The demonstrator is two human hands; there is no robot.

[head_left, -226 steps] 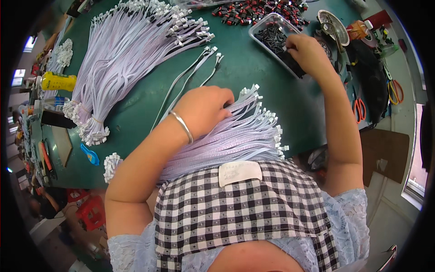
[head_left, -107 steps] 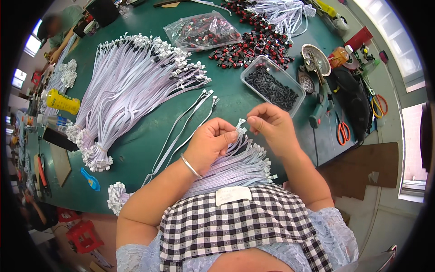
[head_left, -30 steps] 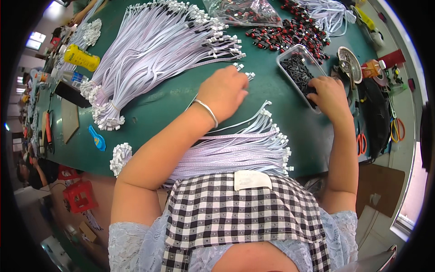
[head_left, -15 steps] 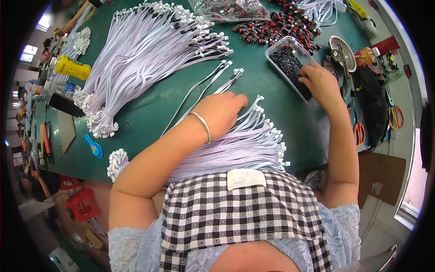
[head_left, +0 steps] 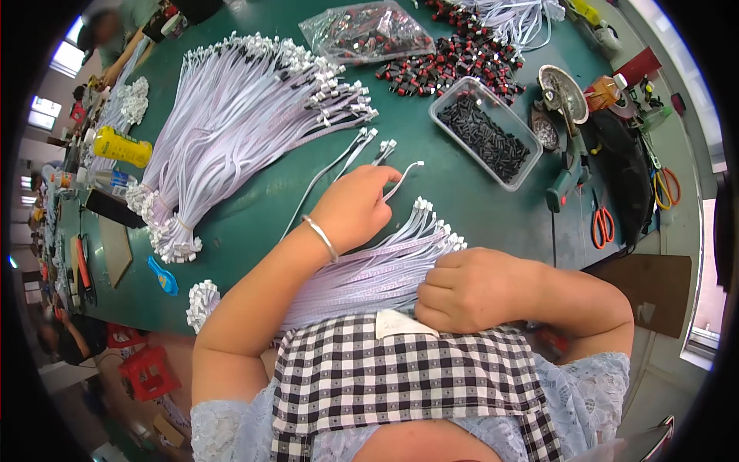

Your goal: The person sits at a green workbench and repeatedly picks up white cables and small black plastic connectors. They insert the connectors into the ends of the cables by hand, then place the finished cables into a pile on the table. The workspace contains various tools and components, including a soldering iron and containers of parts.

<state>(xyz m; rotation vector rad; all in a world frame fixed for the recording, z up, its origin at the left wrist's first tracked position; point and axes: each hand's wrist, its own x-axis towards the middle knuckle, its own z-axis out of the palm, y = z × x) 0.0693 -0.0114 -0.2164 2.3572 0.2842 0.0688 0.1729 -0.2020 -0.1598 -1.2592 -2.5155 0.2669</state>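
My left hand (head_left: 352, 206) is closed over the near bundle, pinching one flat white cable (head_left: 402, 180) whose small white plug end sticks out past the fingertips. Under that wrist spreads a bundle of flat white and pinkish ribbon cables (head_left: 362, 276) with white connectors at both ends. A few separate cables (head_left: 327, 171) lie just beyond the hand. My right hand (head_left: 479, 291) is curled into a fist at the bundle's right end, close to the checked apron. Whatever its fingers hold is hidden. A clear plastic box (head_left: 514, 183) of short black tubes (head_left: 493, 138) stands farther right.
A larger cable bundle (head_left: 231, 123) fills the far left. Small red-black parts (head_left: 462, 65) lie heaped beside a clear bag (head_left: 366, 31). On the right are a green-handled tool (head_left: 566, 181), a metal dish (head_left: 568, 85) and orange-handled scissors (head_left: 603, 227). A yellow bottle (head_left: 122, 146) lies left.
My right hand has left the box of black tubes and come back toward my body, now in a fist by the bundle. The left hand has shifted slightly, with a cable end now showing.
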